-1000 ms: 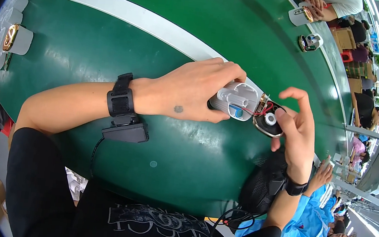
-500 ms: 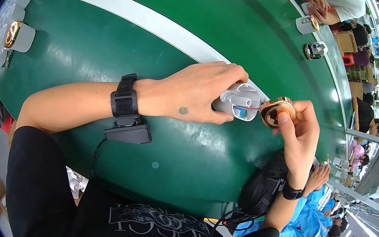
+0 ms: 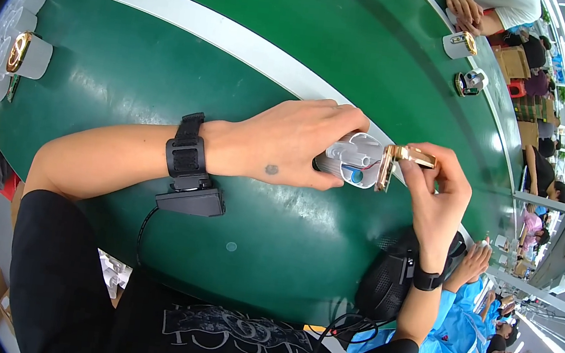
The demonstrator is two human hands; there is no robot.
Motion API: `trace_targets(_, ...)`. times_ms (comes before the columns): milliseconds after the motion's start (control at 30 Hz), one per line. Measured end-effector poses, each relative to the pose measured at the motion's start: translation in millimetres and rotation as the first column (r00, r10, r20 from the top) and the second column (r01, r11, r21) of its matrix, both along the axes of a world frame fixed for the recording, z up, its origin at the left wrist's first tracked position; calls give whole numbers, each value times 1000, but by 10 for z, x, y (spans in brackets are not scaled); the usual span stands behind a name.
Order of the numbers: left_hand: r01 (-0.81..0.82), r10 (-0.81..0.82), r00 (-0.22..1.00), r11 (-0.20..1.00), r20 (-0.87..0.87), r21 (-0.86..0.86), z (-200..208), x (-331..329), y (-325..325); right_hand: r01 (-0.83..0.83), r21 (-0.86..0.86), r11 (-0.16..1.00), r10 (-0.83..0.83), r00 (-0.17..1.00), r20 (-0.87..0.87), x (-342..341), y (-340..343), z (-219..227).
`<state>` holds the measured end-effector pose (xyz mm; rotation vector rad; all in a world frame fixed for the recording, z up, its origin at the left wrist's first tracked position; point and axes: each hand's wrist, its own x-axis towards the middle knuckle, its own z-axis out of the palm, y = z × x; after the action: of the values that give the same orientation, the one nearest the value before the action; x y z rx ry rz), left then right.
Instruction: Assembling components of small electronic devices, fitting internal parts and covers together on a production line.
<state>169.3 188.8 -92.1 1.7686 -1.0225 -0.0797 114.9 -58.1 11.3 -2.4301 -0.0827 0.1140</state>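
Observation:
My left hand (image 3: 294,139) is wrapped round a white plastic housing (image 3: 368,147), its open end turned to the right. Inside show a round post, thin wires and a small blue part (image 3: 356,176). Between the fingertips and thumb of my right hand (image 3: 441,196) is a gold-coloured cap (image 3: 386,167), seen nearly edge-on with a shiny flat gold piece reaching right from it. The cap stands close beside the housing's open end; whether they touch I cannot tell. Both hands are held above the green table (image 3: 268,238).
White housings stand at the far left, one gold-topped (image 3: 32,57). Two more assemblies sit at the upper right (image 3: 459,46), (image 3: 471,82), near another person's hands. A white strip (image 3: 196,19) crosses the table. A black mesh pouch (image 3: 383,277) with cables lies below my right wrist, beside someone in blue.
My right hand has turned the gold cap from face-on to nearly edge-on and brought it slightly left, closer to the housing. My left hand has barely moved.

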Motion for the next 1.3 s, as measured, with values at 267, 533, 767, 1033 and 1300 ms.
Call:
trace_targets(267,128,-107,981,983,-160,130,119,9,19,93,219,971,-39,971,-236,-69,18,80)
trace_targets(533,278,-257,819,960,-513,-38,230,-27,0,-185,281,942,248,946,-208,-65,101,132)
trace_targets(767,257,-224,813,966,-537,-13,320,-31,8,-258,170,951,266,964,-27,-94,337,-36)
trace_targets(1033,151,-153,731,987,-666,-60,277,-71,-50,-330,-93,940,339,932,124,5,424,-57)
trace_targets(1300,204,-290,560,956,-776,-210,286,-29,-5,-290,-263,920,345,919,191,0,415,59)
